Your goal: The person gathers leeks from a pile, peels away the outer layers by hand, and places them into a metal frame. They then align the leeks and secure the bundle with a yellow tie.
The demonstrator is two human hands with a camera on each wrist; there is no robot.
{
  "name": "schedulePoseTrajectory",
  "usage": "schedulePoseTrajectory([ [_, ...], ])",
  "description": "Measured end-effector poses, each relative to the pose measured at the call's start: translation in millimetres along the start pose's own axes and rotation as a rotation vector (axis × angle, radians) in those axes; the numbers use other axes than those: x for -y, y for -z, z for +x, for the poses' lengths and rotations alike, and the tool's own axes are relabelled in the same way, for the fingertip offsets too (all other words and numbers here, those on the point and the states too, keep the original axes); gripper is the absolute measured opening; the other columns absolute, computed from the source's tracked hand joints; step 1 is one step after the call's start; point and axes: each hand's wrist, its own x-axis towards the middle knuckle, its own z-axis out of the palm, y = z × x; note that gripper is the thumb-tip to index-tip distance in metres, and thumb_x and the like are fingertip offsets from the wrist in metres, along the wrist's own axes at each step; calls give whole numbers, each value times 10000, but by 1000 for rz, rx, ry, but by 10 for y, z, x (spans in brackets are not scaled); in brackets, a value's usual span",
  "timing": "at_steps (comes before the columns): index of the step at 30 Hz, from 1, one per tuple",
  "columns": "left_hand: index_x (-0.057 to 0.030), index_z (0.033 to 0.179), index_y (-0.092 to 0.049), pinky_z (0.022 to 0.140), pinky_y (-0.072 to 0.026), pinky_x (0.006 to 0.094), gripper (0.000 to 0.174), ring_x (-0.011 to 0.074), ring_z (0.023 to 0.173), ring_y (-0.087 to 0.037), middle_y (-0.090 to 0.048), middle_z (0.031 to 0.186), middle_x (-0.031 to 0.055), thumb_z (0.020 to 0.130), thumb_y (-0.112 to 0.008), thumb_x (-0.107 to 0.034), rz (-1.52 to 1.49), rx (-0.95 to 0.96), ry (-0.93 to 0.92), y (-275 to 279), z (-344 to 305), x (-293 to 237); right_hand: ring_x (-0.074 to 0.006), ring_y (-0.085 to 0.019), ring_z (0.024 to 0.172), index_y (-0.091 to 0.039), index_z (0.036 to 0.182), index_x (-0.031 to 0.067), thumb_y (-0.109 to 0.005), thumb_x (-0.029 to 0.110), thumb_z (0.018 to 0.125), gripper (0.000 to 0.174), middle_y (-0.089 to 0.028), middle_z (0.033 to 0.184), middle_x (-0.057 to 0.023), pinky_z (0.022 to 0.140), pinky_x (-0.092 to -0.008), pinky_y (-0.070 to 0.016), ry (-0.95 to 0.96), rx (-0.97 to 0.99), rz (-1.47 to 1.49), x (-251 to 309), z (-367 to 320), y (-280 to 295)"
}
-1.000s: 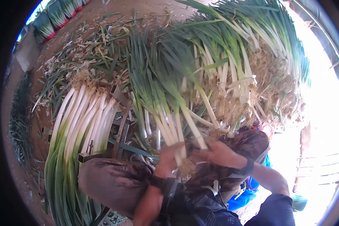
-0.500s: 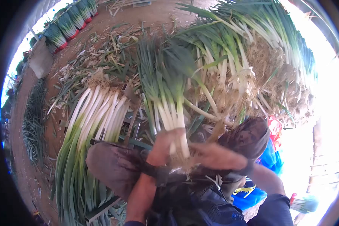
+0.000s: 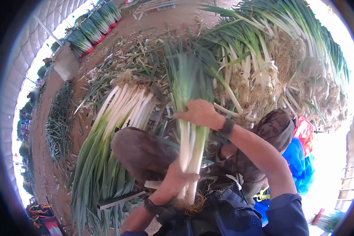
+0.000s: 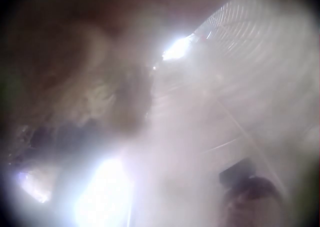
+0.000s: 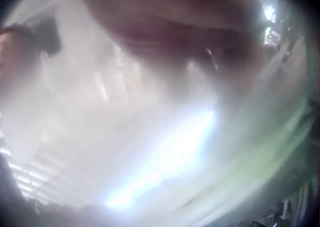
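Observation:
A bunch of several leeks (image 3: pixel 193 146) stands over the lap in the head view, green leaves away from the body, roots (image 3: pixel 190 204) near the vest. My left hand (image 3: pixel 174 181) grips the white stalks just above the roots. Higher up, my right hand (image 3: pixel 202 114) is curled round the bunch where white turns green. Both wrist views are hazy; a blurred part of a hand (image 5: pixel 175 26) and pale green stalks (image 5: pixel 260 162) show in the right one.
Trimmed-looking leeks (image 3: pixel 124 106) lie on a metal frame (image 3: pixel 120 200) at left. Rooted leeks (image 3: pixel 247 59) are heaped at upper right. Leaf scraps (image 3: pixel 133 55) cover the ground beyond. Blue and red bags (image 3: pixel 297 157) lie right of the knee.
The right hand has moved from near the roots up to the middle of the bunch and now grips it. The left hand is lower, nearer the body. The head view has shifted left.

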Motion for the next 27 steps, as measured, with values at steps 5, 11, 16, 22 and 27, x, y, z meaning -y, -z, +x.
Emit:
schedulePoseTrajectory([
  [5,35,1228,-553,800,-529,316,576,156,910,-616,-655,1028,97,714,-791,-71,-59,-5,83,-7,-45,171,-249,-645,654,-703,833,-13,-646,385,918,411,-660,733,-132,634,-370,-519,97,70,300,-598,209,-329],
  [11,46,1155,-595,681,-523,299,448,119,793,-608,-657,906,47,786,-765,-143,-59,19,-78,85,128,165,-131,-551,563,-684,970,9,-629,281,940,279,-608,702,-15,491,-304,-452,499,760,854,-221,-948,-148],
  [16,66,978,-680,589,-490,276,286,100,671,-593,-653,782,49,812,-757,-154,-189,42,142,242,354,165,-190,-553,570,-646,947,-13,-694,280,918,298,-593,697,-31,546,-350,-493,896,1078,905,262,-1656,239],
  [22,43,1141,-640,705,-524,269,319,129,792,-651,-670,914,60,881,-663,-139,-199,93,191,410,273,-21,-152,-660,716,-694,1107,16,-647,213,941,262,-704,1033,-92,615,-278,-520,284,-616,525,-781,-1287,1614],
  [27,33,1076,-677,690,-503,260,311,105,831,-637,-672,904,50,897,-684,-222,-170,158,-9,413,113,-238,-325,-584,1210,-483,1413,42,-690,107,794,656,-577,1322,-210,957,-378,-500,54,-295,-405,-211,-1073,885],
])
